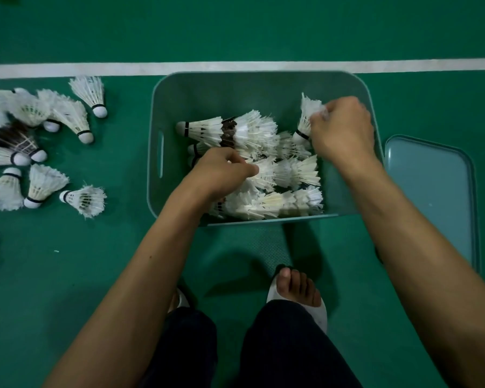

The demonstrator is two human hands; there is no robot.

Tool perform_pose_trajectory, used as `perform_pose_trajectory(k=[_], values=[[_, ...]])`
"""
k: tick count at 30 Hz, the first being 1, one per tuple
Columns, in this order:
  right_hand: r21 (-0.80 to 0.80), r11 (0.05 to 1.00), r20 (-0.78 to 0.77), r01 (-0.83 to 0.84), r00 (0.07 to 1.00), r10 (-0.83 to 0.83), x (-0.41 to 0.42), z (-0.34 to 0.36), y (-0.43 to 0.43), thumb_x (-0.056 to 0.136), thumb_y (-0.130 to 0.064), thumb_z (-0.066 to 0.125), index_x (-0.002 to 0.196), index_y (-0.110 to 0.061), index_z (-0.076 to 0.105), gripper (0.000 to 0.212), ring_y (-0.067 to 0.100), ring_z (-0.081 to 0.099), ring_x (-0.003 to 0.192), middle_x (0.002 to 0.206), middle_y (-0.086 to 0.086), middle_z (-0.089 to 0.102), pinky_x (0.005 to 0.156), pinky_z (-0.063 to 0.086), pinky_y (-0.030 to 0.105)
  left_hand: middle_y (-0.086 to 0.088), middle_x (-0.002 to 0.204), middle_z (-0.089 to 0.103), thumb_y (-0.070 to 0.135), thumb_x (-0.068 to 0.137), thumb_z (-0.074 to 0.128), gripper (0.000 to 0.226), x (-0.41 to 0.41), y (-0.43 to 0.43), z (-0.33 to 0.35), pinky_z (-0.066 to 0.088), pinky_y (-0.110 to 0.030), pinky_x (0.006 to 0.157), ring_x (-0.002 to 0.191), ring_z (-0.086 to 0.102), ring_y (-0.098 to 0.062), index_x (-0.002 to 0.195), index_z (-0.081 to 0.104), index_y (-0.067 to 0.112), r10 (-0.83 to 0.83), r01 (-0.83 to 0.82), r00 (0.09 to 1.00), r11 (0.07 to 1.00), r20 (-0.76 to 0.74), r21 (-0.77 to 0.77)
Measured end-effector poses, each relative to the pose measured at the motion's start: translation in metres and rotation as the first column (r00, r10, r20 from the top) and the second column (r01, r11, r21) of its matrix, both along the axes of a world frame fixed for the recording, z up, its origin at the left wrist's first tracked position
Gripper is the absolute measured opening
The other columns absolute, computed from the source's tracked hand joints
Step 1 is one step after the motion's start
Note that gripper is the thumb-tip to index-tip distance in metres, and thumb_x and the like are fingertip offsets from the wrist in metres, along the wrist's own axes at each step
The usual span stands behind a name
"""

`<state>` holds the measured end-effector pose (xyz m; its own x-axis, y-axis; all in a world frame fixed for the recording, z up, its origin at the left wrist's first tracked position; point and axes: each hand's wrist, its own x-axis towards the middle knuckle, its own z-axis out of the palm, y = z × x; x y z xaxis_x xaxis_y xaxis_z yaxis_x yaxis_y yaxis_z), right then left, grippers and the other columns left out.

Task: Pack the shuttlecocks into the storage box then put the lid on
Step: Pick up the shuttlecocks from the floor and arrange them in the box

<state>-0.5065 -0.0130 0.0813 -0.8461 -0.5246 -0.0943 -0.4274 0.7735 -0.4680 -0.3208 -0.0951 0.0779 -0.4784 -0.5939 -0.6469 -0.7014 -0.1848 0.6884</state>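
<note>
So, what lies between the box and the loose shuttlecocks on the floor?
Only bare green floor, as the head view shows; the loose shuttlecocks lie left of the box, apart from it.

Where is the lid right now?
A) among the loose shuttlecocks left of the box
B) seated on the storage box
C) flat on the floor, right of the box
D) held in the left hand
C: the lid lies flat on the green floor just right of the storage box, which stands open while the right hand grips a shuttlecock inside it.
</note>
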Motion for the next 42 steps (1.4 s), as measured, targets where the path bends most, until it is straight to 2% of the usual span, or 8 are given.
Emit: perform_pose_trajectory(k=[4,9,14,18,21,26,33,42], values=[[-0.036,0.985,0.191,0.170,0.968,-0.161,0.004,-0.020,-0.025,0.096,-0.018,0.057,0.079,-0.015,0.059,0.018,0.027,0.060,0.072,0.090,0.007,0.067,0.063,0.045,0.034,0.004,0.104,0.067,0.037,0.095,0.069,0.025,0.000,0.001,-0.001,0.047,-0.030,0.068,0.081,0.057,-0.012,0.105,0.068,0.014,-0.034,0.034,0.999,0.999,0.017,0.039],[-0.065,0.851,0.617,0.521,0.691,-0.376,-0.001,-0.036,-0.043,0.090,-0.003,0.067,0.096,-0.007,0.067,0.007,0.017,0.038,0.047,0.067,0.001,0.051,0.041,0.036,0.021,0.009,0.098,0.065,0.036,0.095,0.070,0.021,-0.001,0.000,-0.005,0.046,-0.026,0.066,0.081,0.056,-0.006,0.100,0.068,0.015,-0.075,0.075,0.997,0.997,0.031,0.016],[-0.098,0.879,0.619,0.467,0.720,-0.313,0.002,-0.033,-0.049,0.094,-0.014,0.063,0.125,-0.001,0.062,0.034,0.018,0.052,0.069,0.095,0.002,0.061,0.056,0.042,0.027,0.009,0.103,0.064,0.036,0.094,0.071,0.020,-0.002,0.000,-0.007,0.043,-0.026,0.065,0.083,0.055,-0.004,0.097,0.067,0.017,-0.063,0.062,0.998,0.998,0.020,0.029],[-0.105,0.941,0.399,0.321,0.881,-0.256,0.017,-0.035,-0.053,0.091,-0.016,0.046,0.111,-0.008,0.064,0.028,0.030,0.059,0.107,0.116,0.009,0.064,0.080,0.044,0.035,0.007,0.105,0.066,0.034,0.093,0.071,0.018,0.001,0.001,-0.010,0.040,-0.026,0.064,0.085,0.056,-0.004,0.094,0.067,0.017,-0.044,0.043,0.999,0.999,0.008,0.031],[-0.113,0.964,0.414,0.240,0.894,-0.174,0.026,-0.035,-0.059,0.086,-0.016,0.043,0.080,-0.014,0.054,0.012,0.024,0.048,0.083,0.087,0.001,0.051,0.071,0.037,0.037,0.007,0.098,0.066,0.031,0.093,0.072,0.022,0.002,0.000,-0.011,0.044,-0.027,0.066,0.081,0.057,-0.006,0.103,0.068,0.012,-0.003,0.003,1.000,1.000,-0.008,0.022],[-0.120,0.966,0.633,0.230,0.767,-0.104,0.021,-0.026,-0.065,0.099,-0.009,0.043,0.138,-0.003,0.053,0.041,0.021,0.049,0.088,0.100,0.004,0.053,0.073,0.042,0.034,0.010,0.100,0.062,0.029,0.092,0.072,0.024,0.001,-0.005,-0.009,0.054,-0.035,0.086,0.089,0.057,-0.005,0.112,0.067,0.016,0.077,-0.075,0.996,0.996,-0.040,0.039],[-0.205,0.964,0.282,0.172,0.953,-0.110,0.015,0.004,-0.015,0.093,-0.040,0.055,0.081,-0.003,0.068,0.041,0.017,0.055,0.060,0.071,0.004,0.063,0.061,0.047,0.032,0.006,0.116,0.064,0.028,0.094,0.070,0.018,0.004,-0.003,0.002,0.058,-0.037,0.086,0.099,0.061,-0.013,0.111,0.068,0.021,0.140,-0.124,0.985,0.981,-0.099,0.152],[-0.303,0.906,0.537,0.296,0.838,-0.094,0.050,0.020,0.019,0.070,-0.027,0.089,0.077,-0.011,0.078,0.020,0.006,0.067,0.062,0.071,-0.003,0.076,0.064,0.052,0.027,0.000,0.114,0.068,0.005,0.098,0.057,0.045,-0.025,0.028,0.020,0.059,-0.039,0.097,0.109,0.070,-0.024,0.139,0.056,0.025,0.391,-0.263,0.874,0.880,-0.290,0.395]])
